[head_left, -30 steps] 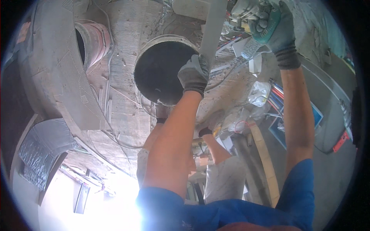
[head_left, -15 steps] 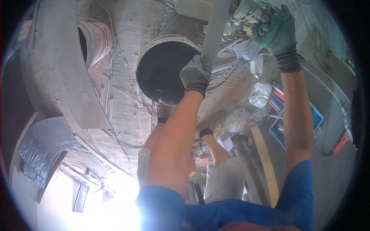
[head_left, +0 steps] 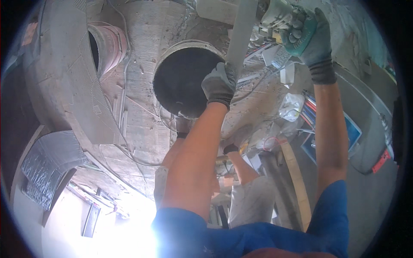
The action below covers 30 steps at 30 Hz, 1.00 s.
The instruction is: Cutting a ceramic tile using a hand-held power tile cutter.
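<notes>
A pale flat bar running upward beside the dark round duct opening is gripped by the gloved left hand. A power tool is clasped overhead by the gloved right hand.

Both arms reach straight up overhead, bare from the blue short sleeves to the wrists, the elbows nearly straight. The left hand, in a grey knit glove, is curled closed with its back toward the camera. The right hand, higher and farther out in a grey and teal glove, is clenched, fingers wrapped tight.
</notes>
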Each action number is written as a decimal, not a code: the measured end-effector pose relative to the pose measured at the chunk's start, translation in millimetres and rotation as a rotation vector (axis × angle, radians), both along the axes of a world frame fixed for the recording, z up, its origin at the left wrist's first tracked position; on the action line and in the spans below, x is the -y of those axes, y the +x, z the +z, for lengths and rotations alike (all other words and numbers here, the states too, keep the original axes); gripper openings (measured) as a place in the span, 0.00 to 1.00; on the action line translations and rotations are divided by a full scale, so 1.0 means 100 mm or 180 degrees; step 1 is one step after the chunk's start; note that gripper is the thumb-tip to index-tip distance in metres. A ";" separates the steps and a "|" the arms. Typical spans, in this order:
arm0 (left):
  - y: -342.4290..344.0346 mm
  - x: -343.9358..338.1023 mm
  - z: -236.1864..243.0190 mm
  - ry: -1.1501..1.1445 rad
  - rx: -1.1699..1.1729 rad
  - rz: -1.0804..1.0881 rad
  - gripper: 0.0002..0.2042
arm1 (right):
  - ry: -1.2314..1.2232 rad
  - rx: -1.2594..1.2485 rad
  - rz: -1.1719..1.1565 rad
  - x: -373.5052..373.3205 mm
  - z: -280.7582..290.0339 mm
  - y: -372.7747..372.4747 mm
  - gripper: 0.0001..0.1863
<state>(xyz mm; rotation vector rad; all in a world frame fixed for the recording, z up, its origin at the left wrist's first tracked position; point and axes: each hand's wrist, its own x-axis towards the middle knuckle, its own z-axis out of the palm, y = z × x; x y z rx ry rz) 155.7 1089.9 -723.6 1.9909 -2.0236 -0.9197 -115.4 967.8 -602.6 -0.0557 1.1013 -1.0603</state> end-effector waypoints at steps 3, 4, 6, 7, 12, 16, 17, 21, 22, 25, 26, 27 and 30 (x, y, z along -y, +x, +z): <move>-0.01 0.00 -0.01 -0.0075 -0.0069 0.0004 0.14 | -0.0608 0.0511 0.0380 0.02 -0.10 -0.14 0.26; -0.01 0.00 -0.02 -0.0153 -0.0100 0.0017 0.14 | -0.0607 0.0515 0.0383 0.03 -0.11 -0.15 0.26; 0.00 -0.01 -0.02 -0.0080 -0.0066 0.0024 0.15 | -0.0343 0.0316 0.0249 0.06 -0.12 -0.16 0.26; 0.01 -0.01 -0.02 -0.0008 -0.0036 0.0028 0.15 | -0.0346 0.0321 0.0250 0.07 -0.12 -0.15 0.26; 0.01 -0.01 -0.03 -0.0002 -0.0072 0.0027 0.14 | -0.0586 0.0613 0.0538 0.03 -0.16 -0.13 0.27; 0.01 -0.01 -0.03 -0.0044 -0.0072 0.0005 0.14 | -0.0415 0.0437 0.0262 -0.03 -0.15 -0.10 0.27; 0.00 -0.01 -0.02 -0.0038 -0.0078 -0.0001 0.14 | -0.0352 0.0211 0.0166 -0.03 -0.16 -0.10 0.27; -0.01 -0.01 -0.02 -0.0040 -0.0042 0.0055 0.15 | -0.0386 0.0432 0.0274 -0.04 -0.18 -0.14 0.25; 0.00 -0.01 -0.02 -0.0057 -0.0040 0.0060 0.15 | -0.0384 0.0430 0.0272 -0.05 -0.17 -0.12 0.25; 0.01 -0.01 -0.02 -0.0137 -0.0028 0.0034 0.15 | -0.0488 0.0404 0.0352 -0.06 -0.16 -0.07 0.24; 0.01 0.00 -0.03 -0.0145 -0.0027 0.0033 0.15 | -0.0656 0.0627 0.0447 -0.06 -0.18 -0.07 0.24; 0.00 0.00 -0.03 -0.0076 -0.0025 0.0026 0.16 | -0.0813 0.0846 0.0538 -0.06 -0.19 -0.06 0.24; 0.00 -0.01 -0.02 -0.0050 -0.0033 0.0001 0.16 | -0.0575 -0.0543 0.0374 -0.11 -0.19 -0.03 0.24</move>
